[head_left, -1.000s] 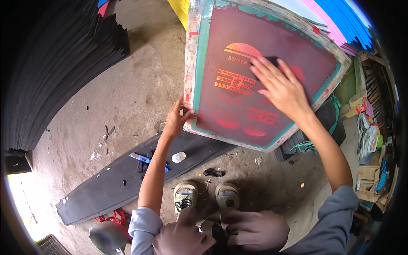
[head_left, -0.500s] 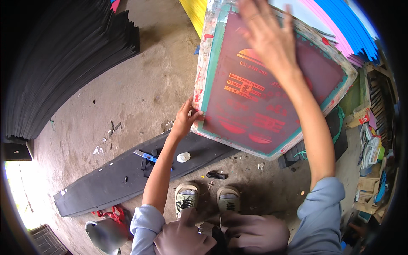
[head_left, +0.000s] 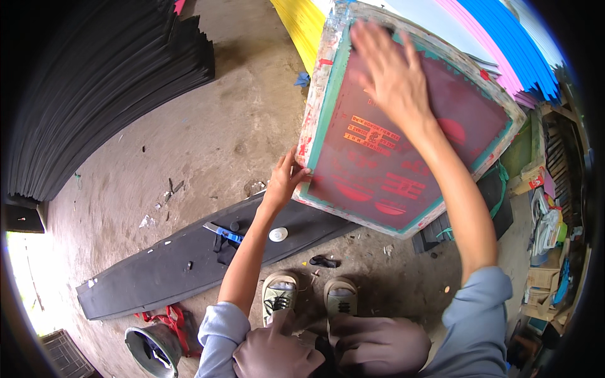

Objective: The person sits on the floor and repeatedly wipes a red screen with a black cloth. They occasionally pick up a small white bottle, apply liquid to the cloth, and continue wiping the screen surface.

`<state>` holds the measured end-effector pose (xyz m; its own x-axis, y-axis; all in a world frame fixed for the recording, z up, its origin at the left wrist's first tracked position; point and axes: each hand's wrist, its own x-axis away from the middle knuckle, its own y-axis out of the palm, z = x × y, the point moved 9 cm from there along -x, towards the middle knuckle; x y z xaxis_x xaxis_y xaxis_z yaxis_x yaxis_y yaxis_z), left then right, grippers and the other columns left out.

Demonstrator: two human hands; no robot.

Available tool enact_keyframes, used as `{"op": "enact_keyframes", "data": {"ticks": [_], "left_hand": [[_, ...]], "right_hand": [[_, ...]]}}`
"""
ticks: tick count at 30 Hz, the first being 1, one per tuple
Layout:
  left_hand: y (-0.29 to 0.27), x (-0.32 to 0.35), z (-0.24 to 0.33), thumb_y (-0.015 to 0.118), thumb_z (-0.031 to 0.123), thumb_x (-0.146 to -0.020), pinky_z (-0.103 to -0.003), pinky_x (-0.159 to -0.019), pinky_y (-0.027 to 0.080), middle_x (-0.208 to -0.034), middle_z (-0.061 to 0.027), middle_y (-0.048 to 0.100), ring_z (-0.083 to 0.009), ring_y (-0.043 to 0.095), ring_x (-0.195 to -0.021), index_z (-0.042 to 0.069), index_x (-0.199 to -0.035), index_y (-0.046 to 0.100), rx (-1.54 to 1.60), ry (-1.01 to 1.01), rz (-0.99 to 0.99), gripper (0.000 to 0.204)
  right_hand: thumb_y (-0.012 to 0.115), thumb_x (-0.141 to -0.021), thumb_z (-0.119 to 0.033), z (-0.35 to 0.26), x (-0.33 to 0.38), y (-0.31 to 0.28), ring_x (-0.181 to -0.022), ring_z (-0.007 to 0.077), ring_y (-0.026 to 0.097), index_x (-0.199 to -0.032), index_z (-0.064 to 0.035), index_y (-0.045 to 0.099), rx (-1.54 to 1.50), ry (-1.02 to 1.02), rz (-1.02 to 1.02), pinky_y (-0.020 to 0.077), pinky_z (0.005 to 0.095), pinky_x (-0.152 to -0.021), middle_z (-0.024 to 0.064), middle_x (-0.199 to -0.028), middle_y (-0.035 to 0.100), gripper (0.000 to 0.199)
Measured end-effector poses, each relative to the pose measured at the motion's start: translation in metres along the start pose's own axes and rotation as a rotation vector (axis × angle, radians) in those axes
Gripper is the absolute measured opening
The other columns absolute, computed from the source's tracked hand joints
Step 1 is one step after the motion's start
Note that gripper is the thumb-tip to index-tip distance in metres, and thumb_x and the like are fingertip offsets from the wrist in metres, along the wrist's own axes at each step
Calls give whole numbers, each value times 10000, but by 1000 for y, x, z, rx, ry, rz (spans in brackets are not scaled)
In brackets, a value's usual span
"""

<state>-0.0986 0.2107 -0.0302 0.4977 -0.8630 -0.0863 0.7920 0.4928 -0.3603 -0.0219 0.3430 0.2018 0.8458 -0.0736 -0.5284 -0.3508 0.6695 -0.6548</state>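
Note:
My left hand (head_left: 285,179) is closed round the lower left edge of a screen-printing frame (head_left: 313,94), thumb on the near face. Stretched between its worn, paint-spotted sides is a dark red mesh (head_left: 340,157) with green tape borders and reversed lettering and half-round shapes. The frame leans up in front of me. My right hand (head_left: 397,82) lies on the upper left of the mesh, fingers stretched out and blurred by motion. A small dark patch shows beside those fingers; I cannot make out what it is.
A long black sheet (head_left: 145,277) lies below, bearing a blue cutter knife (head_left: 224,232) and a white round item (head_left: 278,234). Black sheets (head_left: 113,94) are stacked at left; yellow (head_left: 296,28), pink and blue sheets (head_left: 510,44) stand behind. A grey bucket (head_left: 151,349) sits lower left.
My right hand has moved down and left across the mesh. The frame appears slightly further right in view, with my left hand still gripping its edge.

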Motion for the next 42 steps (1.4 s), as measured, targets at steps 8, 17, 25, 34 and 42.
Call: {"op": "enact_keyframes", "data": {"ticks": [8, 17, 25, 34, 42], "left_hand": [[6, 4, 14, 632, 167, -848, -354, -700, 508, -947, -175, 538, -239, 655, -755, 46, -1352, 347, -78, 80, 32, 591], [1, 7, 20, 610, 188, -861, -359, -724, 494, -978, -166, 525, -244, 654, -776, 47, -1358, 332, -139, 50, 32, 586], [7, 15, 16, 596, 198, -863, -393, -759, 471, -1014, -193, 524, -312, 590, -866, 36, -1353, 341, -127, 40, 30, 576], [11, 12, 23, 591, 157, -867, -401, -817, 462, -1109, -225, 529, -330, 573, -993, 2, -1354, 331, -131, -2, 4, 574], [6, 10, -1, 589, 133, -864, -371, -745, 472, -977, -189, 531, -279, 581, -822, -13, -1349, 335, -53, 32, -23, 567]], "right_hand": [[439, -862, -512, -126, 76, 38, -1405, 163, 101, -1450, -96, 187, -77, -281, -306, 57, 376, -1151, 8, -1522, 150, 763], [523, -850, -416, 2, -32, -10, -1355, 159, 263, -1425, -127, 275, -73, -12, 61, 203, 386, -1118, 24, -1468, 295, 690], [445, -850, -517, -102, 123, 31, -1401, 177, 141, -1445, -146, 231, -13, -353, -283, 105, 445, -1133, 22, -1508, 204, 734], [383, -900, -503, 58, 64, -26, -1385, 242, 191, -1415, -42, 266, 70, 405, -38, 158, 463, -1115, 97, -1484, 250, 702], [339, -860, -601, -34, 157, 13, -1412, 171, 83, -1449, -151, 219, 74, -196, -298, 79, 436, -1137, 6, -1520, 168, 750]]}}
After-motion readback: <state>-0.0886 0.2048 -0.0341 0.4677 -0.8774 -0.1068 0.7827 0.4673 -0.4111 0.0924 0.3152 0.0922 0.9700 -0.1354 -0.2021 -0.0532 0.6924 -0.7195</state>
